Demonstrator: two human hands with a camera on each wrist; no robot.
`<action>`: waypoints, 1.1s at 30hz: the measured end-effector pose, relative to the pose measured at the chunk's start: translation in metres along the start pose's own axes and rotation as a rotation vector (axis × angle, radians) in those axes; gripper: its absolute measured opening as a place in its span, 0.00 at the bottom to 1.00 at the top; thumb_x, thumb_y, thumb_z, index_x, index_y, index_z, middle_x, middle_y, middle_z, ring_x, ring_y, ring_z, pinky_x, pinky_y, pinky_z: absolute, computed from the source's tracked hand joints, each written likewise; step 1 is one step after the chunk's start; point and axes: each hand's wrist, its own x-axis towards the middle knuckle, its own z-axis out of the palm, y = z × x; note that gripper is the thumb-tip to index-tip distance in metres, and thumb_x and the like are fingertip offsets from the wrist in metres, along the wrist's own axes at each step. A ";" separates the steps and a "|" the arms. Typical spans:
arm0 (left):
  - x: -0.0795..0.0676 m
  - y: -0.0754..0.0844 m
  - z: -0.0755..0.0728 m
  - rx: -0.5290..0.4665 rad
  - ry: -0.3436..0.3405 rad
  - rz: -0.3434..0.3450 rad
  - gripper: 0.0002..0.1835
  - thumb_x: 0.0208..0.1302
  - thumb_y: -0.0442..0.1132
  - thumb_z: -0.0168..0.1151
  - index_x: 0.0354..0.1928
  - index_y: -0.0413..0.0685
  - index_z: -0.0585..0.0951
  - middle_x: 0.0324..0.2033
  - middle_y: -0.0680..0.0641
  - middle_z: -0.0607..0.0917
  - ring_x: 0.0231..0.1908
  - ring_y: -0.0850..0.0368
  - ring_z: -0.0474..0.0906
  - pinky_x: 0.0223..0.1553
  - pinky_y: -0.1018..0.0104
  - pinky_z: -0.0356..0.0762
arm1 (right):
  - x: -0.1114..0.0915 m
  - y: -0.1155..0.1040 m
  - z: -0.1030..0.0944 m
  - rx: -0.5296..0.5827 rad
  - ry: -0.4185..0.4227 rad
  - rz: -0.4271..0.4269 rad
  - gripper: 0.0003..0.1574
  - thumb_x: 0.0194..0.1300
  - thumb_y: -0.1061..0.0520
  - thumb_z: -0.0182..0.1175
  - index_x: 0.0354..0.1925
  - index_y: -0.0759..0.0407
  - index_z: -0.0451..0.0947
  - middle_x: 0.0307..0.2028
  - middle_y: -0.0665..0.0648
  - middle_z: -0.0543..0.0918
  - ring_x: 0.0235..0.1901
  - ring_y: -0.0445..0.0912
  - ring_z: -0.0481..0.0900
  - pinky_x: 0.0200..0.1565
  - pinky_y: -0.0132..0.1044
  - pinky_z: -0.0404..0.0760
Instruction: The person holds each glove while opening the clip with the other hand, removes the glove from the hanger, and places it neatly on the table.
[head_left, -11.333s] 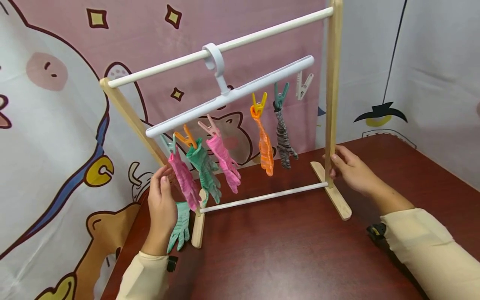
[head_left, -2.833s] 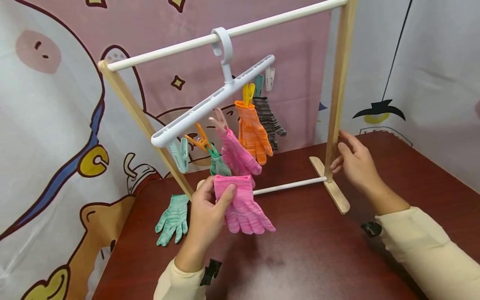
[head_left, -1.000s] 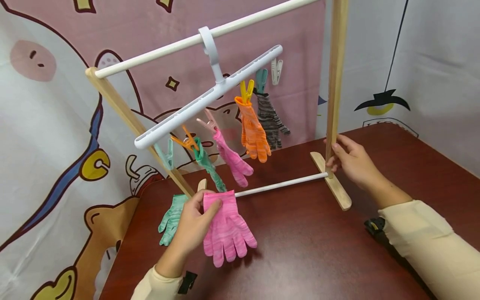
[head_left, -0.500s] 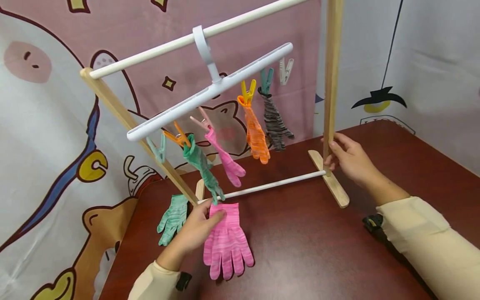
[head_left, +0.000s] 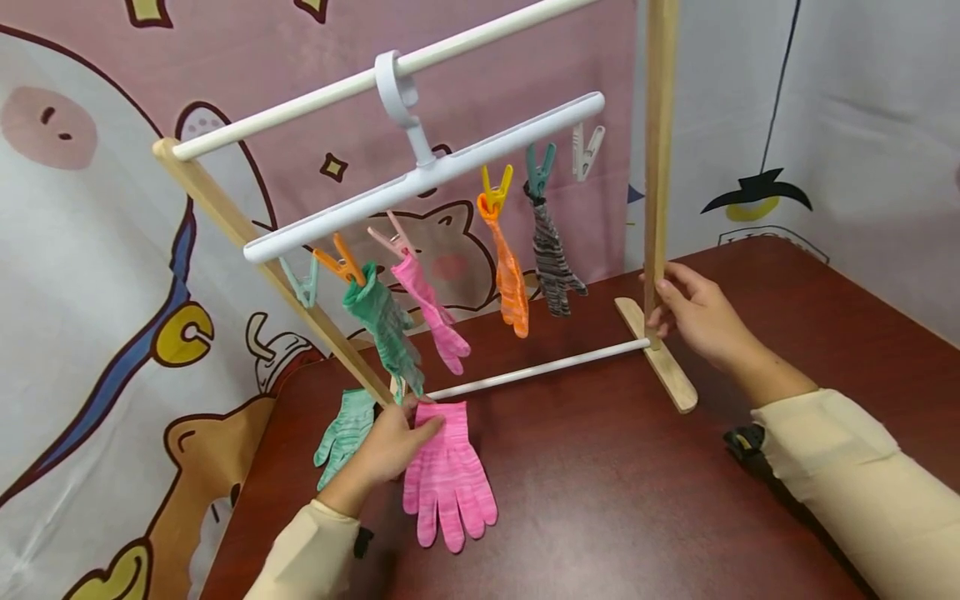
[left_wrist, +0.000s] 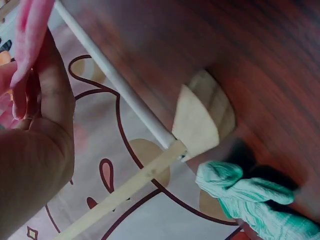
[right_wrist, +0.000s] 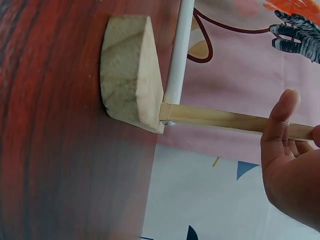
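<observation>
My left hand (head_left: pixel 388 446) pinches the cuff of a pink glove (head_left: pixel 452 492), thumb on top, low in front of the rack; its fingers point toward me. In the left wrist view, that hand (left_wrist: pixel 40 135) is at the left edge. My right hand (head_left: pixel 705 321) grips the rack's right wooden post (head_left: pixel 660 167) near its foot, with the thumb visible against it in the right wrist view. From the white hanger (head_left: pixel 352 208) hang a green glove (head_left: pixel 384 329), another pink glove (head_left: pixel 429 308), an orange glove (head_left: pixel 512 283) and a grey-black glove (head_left: pixel 553 262), each on a clothespin.
At the hanger's left end, a pale teal clothespin (head_left: pixel 302 285) holds nothing; so does a white clothespin (head_left: pixel 585 154) at the right end. A second green glove (head_left: pixel 347 429) lies on the brown table (head_left: pixel 600 492) beside the left post. A white crossbar (head_left: pixel 540 368) joins the feet.
The pink glove hung from the leftmost clothespin at first; my left hand now holds it, lower than a second ago. The hanger has swung back nearer in line with the rod.
</observation>
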 end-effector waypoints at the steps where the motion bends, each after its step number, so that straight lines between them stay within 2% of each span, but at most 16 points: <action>1: 0.002 -0.002 0.000 0.028 0.009 0.004 0.12 0.60 0.43 0.61 0.41 0.44 0.75 0.15 0.53 0.67 0.14 0.66 0.60 0.16 0.73 0.61 | 0.000 0.000 0.000 0.005 0.002 -0.001 0.24 0.72 0.50 0.40 0.59 0.61 0.65 0.31 0.58 0.77 0.23 0.45 0.78 0.24 0.38 0.79; 3: 0.005 -0.005 0.001 0.086 0.022 0.024 0.13 0.59 0.42 0.62 0.44 0.46 0.76 0.14 0.54 0.67 0.13 0.66 0.59 0.15 0.73 0.60 | 0.000 0.000 0.000 0.012 0.005 -0.001 0.24 0.72 0.51 0.40 0.59 0.62 0.65 0.31 0.57 0.77 0.23 0.45 0.78 0.23 0.38 0.78; 9: 0.012 -0.014 0.002 0.231 0.054 0.044 0.11 0.58 0.42 0.63 0.41 0.48 0.77 0.12 0.55 0.65 0.12 0.65 0.58 0.14 0.71 0.59 | 0.001 0.000 0.000 0.003 0.005 0.011 0.24 0.72 0.50 0.40 0.60 0.61 0.64 0.31 0.53 0.78 0.23 0.45 0.78 0.24 0.38 0.79; 15: 0.018 -0.021 0.003 0.280 0.048 0.016 0.09 0.57 0.43 0.64 0.38 0.49 0.77 0.12 0.55 0.65 0.12 0.64 0.58 0.14 0.70 0.59 | 0.001 0.000 0.000 0.012 -0.009 0.008 0.25 0.72 0.50 0.40 0.61 0.62 0.62 0.33 0.50 0.78 0.23 0.45 0.78 0.24 0.38 0.79; 17: 0.019 -0.022 0.004 0.288 0.046 0.013 0.09 0.57 0.42 0.64 0.37 0.49 0.78 0.12 0.54 0.66 0.13 0.63 0.59 0.14 0.70 0.60 | 0.001 0.000 0.000 0.007 -0.009 0.009 0.25 0.72 0.50 0.40 0.61 0.62 0.62 0.32 0.51 0.78 0.23 0.45 0.78 0.24 0.38 0.79; 24: 0.020 -0.028 0.007 0.369 0.057 0.008 0.08 0.56 0.42 0.65 0.35 0.50 0.78 0.15 0.53 0.69 0.15 0.61 0.63 0.16 0.69 0.63 | 0.001 0.002 0.000 0.004 -0.011 0.016 0.25 0.72 0.50 0.40 0.60 0.62 0.63 0.30 0.63 0.77 0.23 0.46 0.78 0.24 0.37 0.79; 33: 0.022 -0.028 0.008 0.456 0.061 -0.057 0.09 0.54 0.45 0.66 0.35 0.53 0.78 0.18 0.52 0.70 0.18 0.58 0.64 0.18 0.66 0.61 | 0.000 0.001 0.000 0.001 -0.013 0.020 0.25 0.72 0.50 0.39 0.60 0.62 0.63 0.32 0.62 0.77 0.23 0.46 0.78 0.24 0.38 0.79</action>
